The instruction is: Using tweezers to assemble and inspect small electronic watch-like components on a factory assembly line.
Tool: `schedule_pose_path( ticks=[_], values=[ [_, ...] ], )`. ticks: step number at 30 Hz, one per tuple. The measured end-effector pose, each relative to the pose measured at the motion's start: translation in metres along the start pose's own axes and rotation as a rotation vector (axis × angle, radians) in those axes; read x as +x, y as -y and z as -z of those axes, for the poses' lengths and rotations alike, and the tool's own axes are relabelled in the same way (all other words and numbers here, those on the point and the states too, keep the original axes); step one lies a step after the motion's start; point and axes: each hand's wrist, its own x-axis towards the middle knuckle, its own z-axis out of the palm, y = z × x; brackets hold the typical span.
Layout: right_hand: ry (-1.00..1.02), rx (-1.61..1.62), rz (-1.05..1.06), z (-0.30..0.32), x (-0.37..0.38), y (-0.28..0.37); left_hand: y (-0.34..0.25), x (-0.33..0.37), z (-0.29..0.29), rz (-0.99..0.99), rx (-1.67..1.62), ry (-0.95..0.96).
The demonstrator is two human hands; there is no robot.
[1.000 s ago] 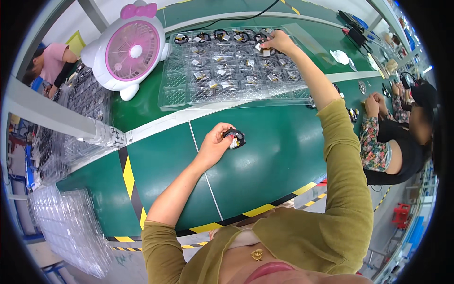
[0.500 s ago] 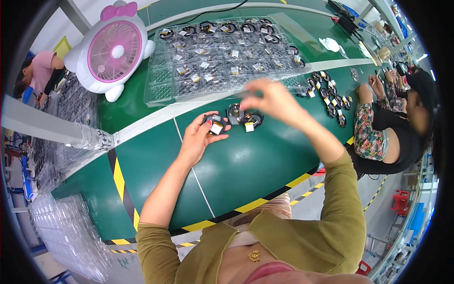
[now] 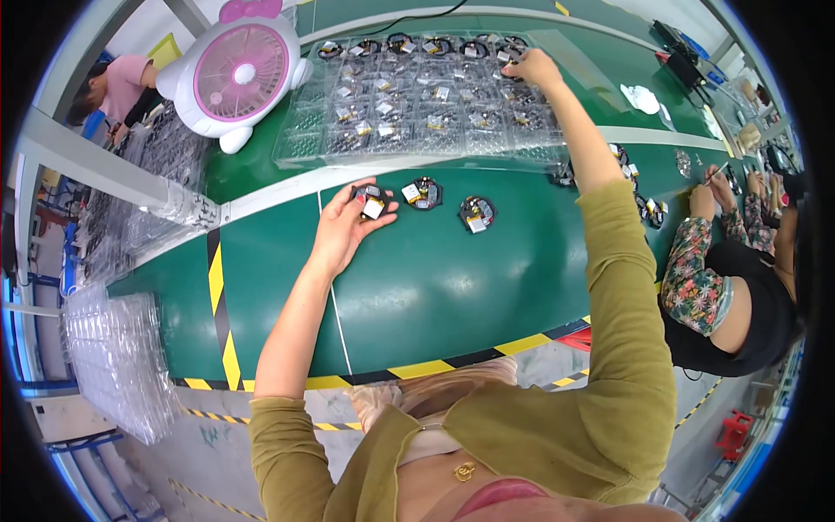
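Note:
My left hand holds a small round black electronic module with a silver-white battery pack on it, thumb on top. Two similar modules lie on the green table to its right: one close by and another farther right. Stretched far forward, my right hand is over the far right part of a clear plastic compartment tray. Its fingertips are closed on a dark module there, mostly covered by the fingers. Many tray compartments hold similar modules; black-ringed ones sit in the far row.
A white and pink fan stands left of the tray. More modules lie at the right, partly behind my right arm. Beside them a co-worker's patterned sleeve rests near the table. Stacked clear trays are at lower left.
My right hand has moved from above the near modules to the tray's far right part. The two loose modules now lie farther apart. My left hand still holds its module; the view has shifted.

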Motion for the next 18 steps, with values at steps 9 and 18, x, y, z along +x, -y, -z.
schedule_pose_path(
  ticks=[9, 18],
  values=[
    [0.055, 0.68, 0.501, 0.055, -0.157, 0.082, -0.008, 0.002, 0.008, -0.087, -0.182, -0.126],
    [-0.149, 0.319, 0.57, -0.009, -0.281, 0.098, 0.004, -0.003, 0.028, -0.032, -0.301, -0.036]
  ],
)
